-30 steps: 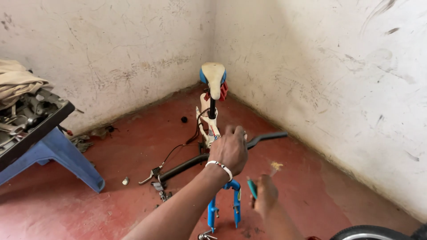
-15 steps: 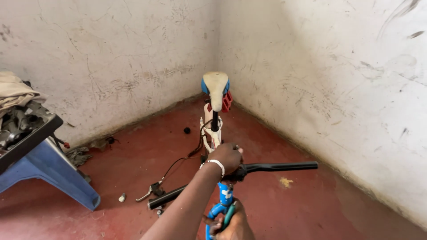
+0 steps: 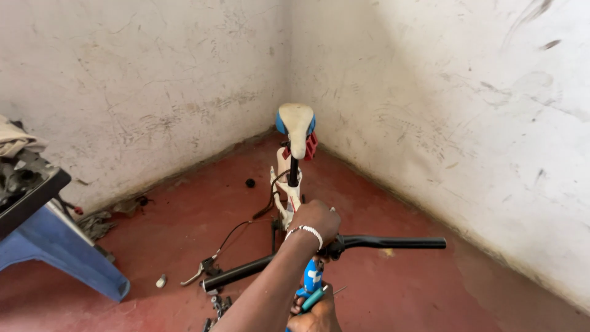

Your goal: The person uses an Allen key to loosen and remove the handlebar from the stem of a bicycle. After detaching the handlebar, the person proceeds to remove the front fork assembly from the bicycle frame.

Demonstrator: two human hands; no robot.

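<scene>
**Hands on a small bicycle in a bare corner**

The left hand (image 3: 316, 222), a beaded band at its wrist, sits on top of the middle of the black handlebar (image 3: 381, 242), its fingers (image 3: 326, 230) clenched around the bar where it meets the stem. To the right of those fingers the bar runs out straight and bare to its end; to their left it slopes down toward the red floor (image 3: 430, 289), ending beside a loose silver brake lever (image 3: 196, 270) with a cable trailing from it.

Below and nearer the camera, the right hand (image 3: 316, 313) is at the bottom edge of the view, its fingers wrapped around a teal-handled tool (image 3: 311, 299) held against the blue fork (image 3: 312, 276) just under the handlebar. The tool's working end is hidden, so what kind it is cannot be told.

Beyond the left hand's fingers the white bicycle frame (image 3: 284, 190) leads away to a worn cream saddle (image 3: 296, 126) with blue and red parts under it, pointing at the corner of the scuffed white walls (image 3: 467, 104).

Well to the left of both hands stands a blue plastic stool (image 3: 67, 261) carrying a dark tray (image 3: 34, 200) with cloth and metal parts in it. A small pale part (image 3: 161, 281) lies on the floor between the stool and the brake lever, and a small black part (image 3: 250, 182) lies near the frame.
</scene>
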